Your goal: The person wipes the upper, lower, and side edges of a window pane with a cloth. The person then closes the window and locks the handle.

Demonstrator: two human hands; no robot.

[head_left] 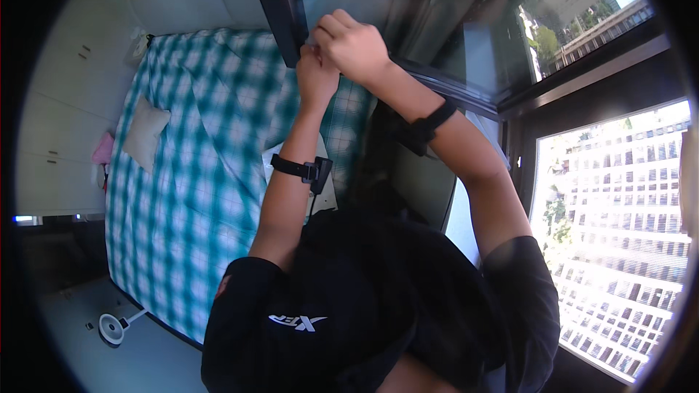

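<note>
My bare left hand (318, 81) and bare right hand (355, 49) meet beside the lower end of a dark, straight-edged window-frame bar (282, 11). Fingers: curled; I cannot tell what they pinch.

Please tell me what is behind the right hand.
The left hand shows partly behind the right hand, beside a dark bar; anything the hands may hold is covered.

Daylight overexposes the window (615, 247) at right, the cabinet (62, 116) sits dimmer, and fisheye distortion bends edges.
</note>
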